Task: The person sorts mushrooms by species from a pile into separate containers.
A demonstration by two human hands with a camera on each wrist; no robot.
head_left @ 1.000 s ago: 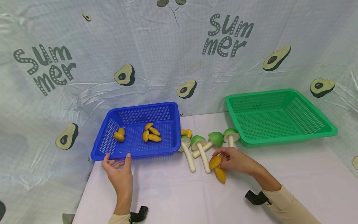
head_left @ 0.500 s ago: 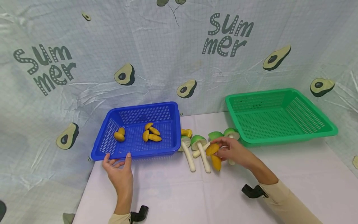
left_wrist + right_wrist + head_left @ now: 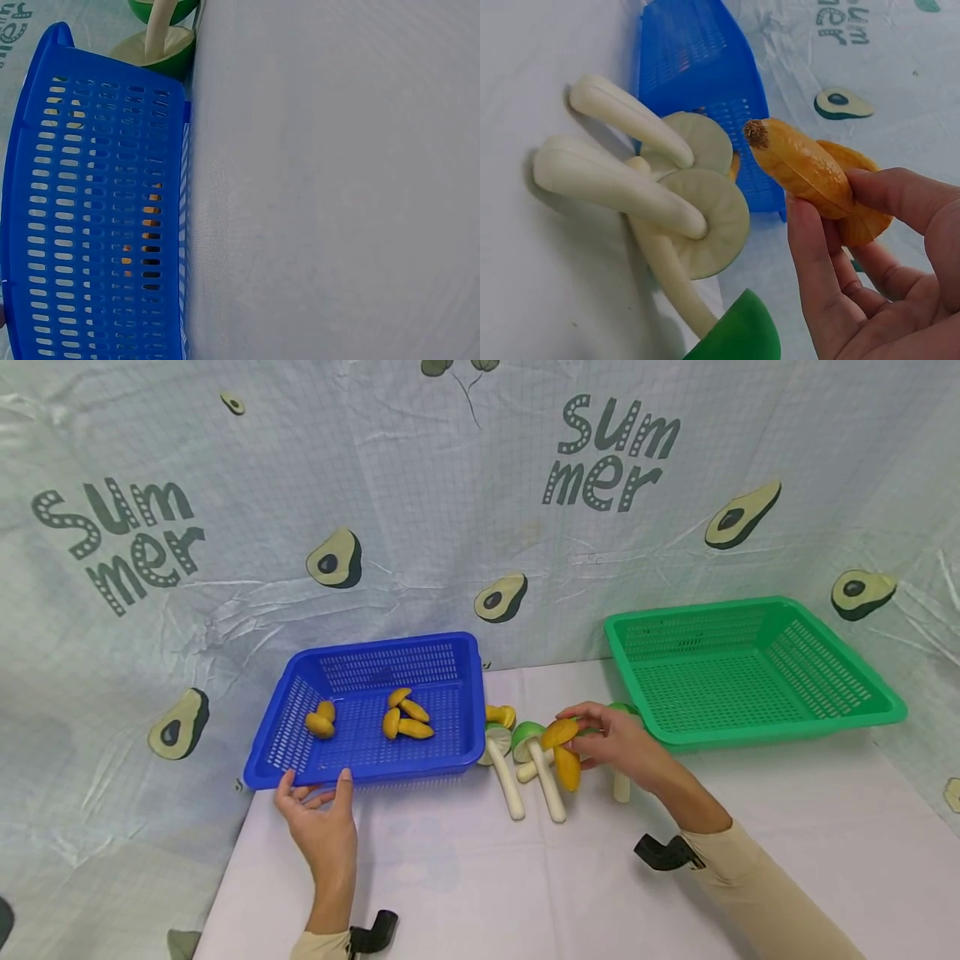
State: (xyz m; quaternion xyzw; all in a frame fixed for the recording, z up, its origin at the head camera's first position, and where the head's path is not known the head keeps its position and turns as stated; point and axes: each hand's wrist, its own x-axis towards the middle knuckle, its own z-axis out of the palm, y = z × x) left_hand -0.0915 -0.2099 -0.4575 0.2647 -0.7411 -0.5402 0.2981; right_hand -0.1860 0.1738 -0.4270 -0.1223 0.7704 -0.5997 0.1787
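Observation:
In the head view, my right hand pinches a yellow toy mushroom between thumb and fingers, above the table. The right wrist view shows its brown-tipped stem pointing away from the palm. My left hand has its fingers spread and touches the front rim of the blue basket; the left wrist view barely catches it. Inside that basket lie several yellow mushrooms. Green-capped mushrooms with white stems lie on the table right of it, partly hidden by my right hand.
A green basket stands at the back right. Another yellow mushroom lies against the blue basket's right side. Behind everything hangs a printed cloth; a white cloth covers the table.
My right hand has moved up and left with the yellow mushroom, across the green-capped ones toward the blue basket. My left hand has stayed at the basket's rim.

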